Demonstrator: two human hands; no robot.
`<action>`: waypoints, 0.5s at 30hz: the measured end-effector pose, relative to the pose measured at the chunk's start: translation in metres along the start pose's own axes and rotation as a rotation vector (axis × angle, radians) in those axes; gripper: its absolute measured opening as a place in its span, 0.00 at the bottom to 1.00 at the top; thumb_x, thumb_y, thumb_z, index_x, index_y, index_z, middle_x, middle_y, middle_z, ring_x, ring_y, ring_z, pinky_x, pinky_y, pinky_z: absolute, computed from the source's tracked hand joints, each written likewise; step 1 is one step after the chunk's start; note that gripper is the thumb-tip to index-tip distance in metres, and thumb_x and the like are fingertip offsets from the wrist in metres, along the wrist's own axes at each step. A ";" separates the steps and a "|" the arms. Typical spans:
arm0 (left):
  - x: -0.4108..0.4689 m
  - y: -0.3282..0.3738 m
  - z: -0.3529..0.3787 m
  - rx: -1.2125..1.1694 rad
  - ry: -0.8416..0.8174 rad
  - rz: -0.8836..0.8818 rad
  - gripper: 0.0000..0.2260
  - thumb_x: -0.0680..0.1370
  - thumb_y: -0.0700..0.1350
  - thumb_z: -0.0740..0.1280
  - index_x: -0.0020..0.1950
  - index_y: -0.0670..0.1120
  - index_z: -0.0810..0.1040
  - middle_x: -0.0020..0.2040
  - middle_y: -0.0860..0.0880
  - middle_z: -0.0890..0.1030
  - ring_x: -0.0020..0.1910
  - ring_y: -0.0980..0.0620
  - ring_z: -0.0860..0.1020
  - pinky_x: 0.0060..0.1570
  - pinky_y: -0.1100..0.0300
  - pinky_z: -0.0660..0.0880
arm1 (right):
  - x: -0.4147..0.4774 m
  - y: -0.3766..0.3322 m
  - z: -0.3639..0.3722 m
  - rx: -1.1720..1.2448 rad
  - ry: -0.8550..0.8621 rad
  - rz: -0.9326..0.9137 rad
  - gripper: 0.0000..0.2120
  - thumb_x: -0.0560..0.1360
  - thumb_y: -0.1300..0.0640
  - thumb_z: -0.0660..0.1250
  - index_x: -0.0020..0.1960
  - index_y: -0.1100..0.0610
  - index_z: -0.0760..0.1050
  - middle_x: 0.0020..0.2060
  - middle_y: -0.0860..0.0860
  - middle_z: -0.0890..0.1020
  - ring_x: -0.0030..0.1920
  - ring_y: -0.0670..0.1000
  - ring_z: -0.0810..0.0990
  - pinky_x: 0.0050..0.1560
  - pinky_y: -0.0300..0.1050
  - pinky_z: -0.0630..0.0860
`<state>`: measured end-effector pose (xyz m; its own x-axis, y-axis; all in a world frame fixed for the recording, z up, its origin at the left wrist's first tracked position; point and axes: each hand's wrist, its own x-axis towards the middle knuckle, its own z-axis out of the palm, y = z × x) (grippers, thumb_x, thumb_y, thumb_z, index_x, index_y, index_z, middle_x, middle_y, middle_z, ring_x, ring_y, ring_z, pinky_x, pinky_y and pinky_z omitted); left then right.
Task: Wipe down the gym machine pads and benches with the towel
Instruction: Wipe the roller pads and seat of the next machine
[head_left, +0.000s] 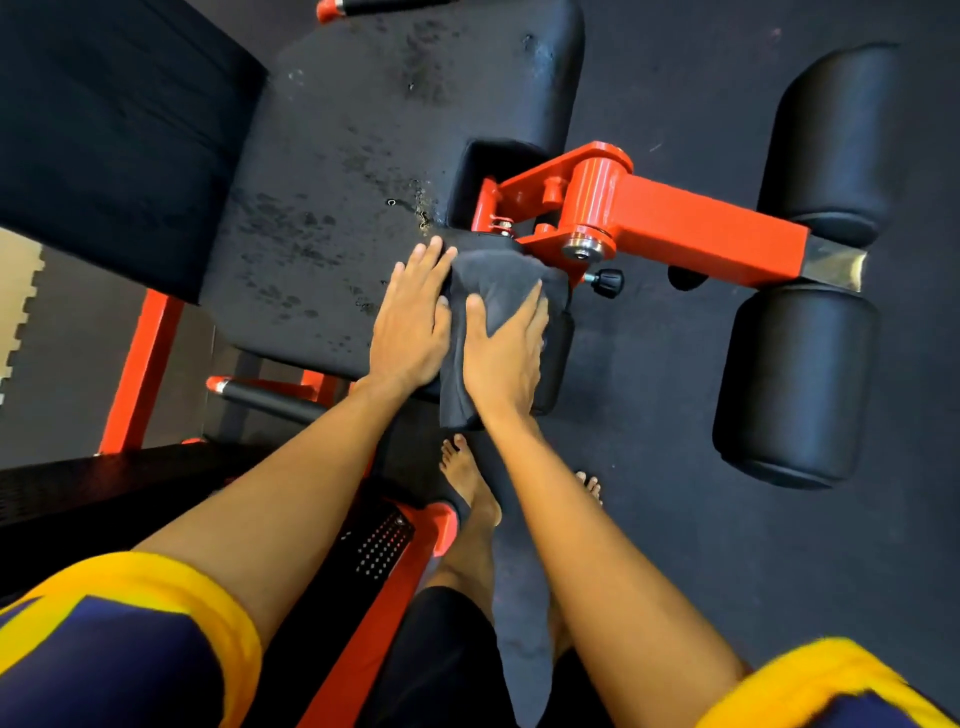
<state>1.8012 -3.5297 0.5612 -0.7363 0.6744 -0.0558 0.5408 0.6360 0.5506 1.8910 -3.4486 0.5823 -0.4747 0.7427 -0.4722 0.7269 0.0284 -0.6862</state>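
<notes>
Head view, looking straight down. Black seat pad (337, 156) of an orange-framed gym machine fills the upper middle, with wet blotches across its surface. Dark grey towel (488, 280) lies bunched on the pad's near right corner, just beside the orange pivot arm (701, 223), and one end hangs over the pad's near edge. Right hand (506, 353) lies on top of the towel, fingers (532, 306) spread and nearly straight, pressing it down rather than clutching it. Left hand (410, 322) lies flat on the bare pad, touching the towel's left edge, fingers straight and together, holding nothing. Black knob (608, 280) sticks out right of the towel. Two black roller pads (795, 384) sit on the arm's far end, well apart from the hands. Back pad (104, 130) at upper left. Bare feet (467, 478) on the dark floor (727, 545) below the hands. Yellow-trimmed navy sleeves (130, 649) at the bottom corners.
</notes>
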 end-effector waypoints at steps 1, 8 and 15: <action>-0.001 -0.001 -0.001 -0.022 -0.001 -0.004 0.27 0.81 0.38 0.53 0.82 0.45 0.61 0.83 0.47 0.58 0.82 0.50 0.52 0.81 0.52 0.46 | -0.015 0.010 0.001 -0.031 0.000 -0.055 0.40 0.82 0.36 0.57 0.85 0.53 0.46 0.84 0.54 0.52 0.81 0.59 0.58 0.75 0.60 0.65; -0.026 -0.021 -0.007 -0.095 0.029 -0.080 0.23 0.86 0.45 0.52 0.82 0.44 0.61 0.83 0.47 0.57 0.83 0.50 0.52 0.81 0.55 0.44 | -0.052 0.034 -0.003 -0.240 -0.078 -0.406 0.33 0.84 0.48 0.62 0.84 0.52 0.52 0.84 0.54 0.49 0.83 0.60 0.45 0.82 0.61 0.48; -0.034 -0.041 -0.008 -0.096 0.128 -0.276 0.24 0.84 0.45 0.51 0.81 0.43 0.63 0.82 0.44 0.60 0.82 0.50 0.53 0.81 0.53 0.43 | 0.014 -0.009 0.008 -0.638 -0.114 -0.761 0.32 0.81 0.46 0.64 0.82 0.52 0.61 0.83 0.55 0.56 0.83 0.60 0.47 0.81 0.63 0.42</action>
<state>1.8010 -3.5820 0.5473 -0.8982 0.4251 -0.1122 0.2774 0.7459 0.6056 1.8741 -3.4435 0.5775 -0.9452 0.3097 -0.1034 0.3238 0.8487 -0.4181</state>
